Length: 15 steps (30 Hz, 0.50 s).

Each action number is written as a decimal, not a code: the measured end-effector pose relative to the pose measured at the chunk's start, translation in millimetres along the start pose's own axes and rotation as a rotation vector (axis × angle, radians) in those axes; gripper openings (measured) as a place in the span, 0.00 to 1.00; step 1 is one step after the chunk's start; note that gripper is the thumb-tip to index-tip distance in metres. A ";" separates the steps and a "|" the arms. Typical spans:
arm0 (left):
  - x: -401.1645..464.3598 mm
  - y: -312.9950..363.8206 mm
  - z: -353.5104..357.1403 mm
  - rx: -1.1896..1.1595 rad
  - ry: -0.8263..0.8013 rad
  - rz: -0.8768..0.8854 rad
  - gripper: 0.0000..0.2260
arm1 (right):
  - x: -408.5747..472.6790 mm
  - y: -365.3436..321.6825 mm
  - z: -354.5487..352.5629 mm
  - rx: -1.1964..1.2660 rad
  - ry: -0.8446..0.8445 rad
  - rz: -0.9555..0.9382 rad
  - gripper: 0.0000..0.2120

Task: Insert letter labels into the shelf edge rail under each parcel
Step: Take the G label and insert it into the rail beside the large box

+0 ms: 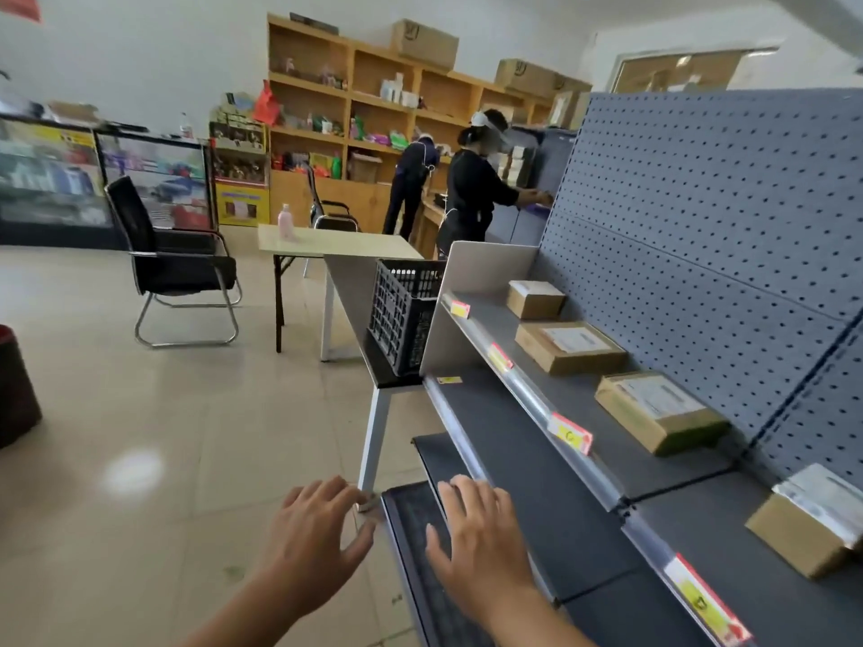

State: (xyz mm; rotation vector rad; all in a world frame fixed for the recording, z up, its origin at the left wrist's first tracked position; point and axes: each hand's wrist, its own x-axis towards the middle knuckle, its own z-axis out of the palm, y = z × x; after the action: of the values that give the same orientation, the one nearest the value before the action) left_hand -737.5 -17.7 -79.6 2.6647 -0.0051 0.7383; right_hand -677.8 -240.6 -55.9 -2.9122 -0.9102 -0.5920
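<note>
I see both hands held out low with nothing in them: my left hand (317, 530) hovers over the floor with fingers spread, my right hand (476, 534) lies flat with fingers apart over the bottom shelf (467, 618). Four parcels (658, 410) sit along the top shelf, and the edge rail (527, 394) below them carries yellow-and-red labels (569, 432); the nearest one looks like a "D", though it is blurred.

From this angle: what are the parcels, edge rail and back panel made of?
Parcels: brown cardboard, matte, with white paper labels. Edge rail: looks like clear glossy plastic; it catches glare and the labels show in it. Back panel: likely painted metal pegboard, grey-blue matte, with regular holes.
</note>
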 end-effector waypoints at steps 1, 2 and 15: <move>13.3 -6.8 9.2 0.000 -0.009 -0.001 0.10 | 12.7 5.1 10.7 0.002 0.001 -0.005 0.21; 28.4 -13.0 19.2 0.003 -0.018 0.004 0.10 | 26.5 11.7 20.8 0.002 0.006 -0.004 0.21; 227.0 -63.2 94.7 0.040 -0.079 0.075 0.11 | 212.8 88.4 111.3 0.043 0.000 0.036 0.15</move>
State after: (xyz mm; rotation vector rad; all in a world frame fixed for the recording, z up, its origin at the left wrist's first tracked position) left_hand -488.3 28.9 -64.1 2.7428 -0.1128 0.6628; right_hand -429.2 -182.5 -74.0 -2.8834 -0.8578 -0.5630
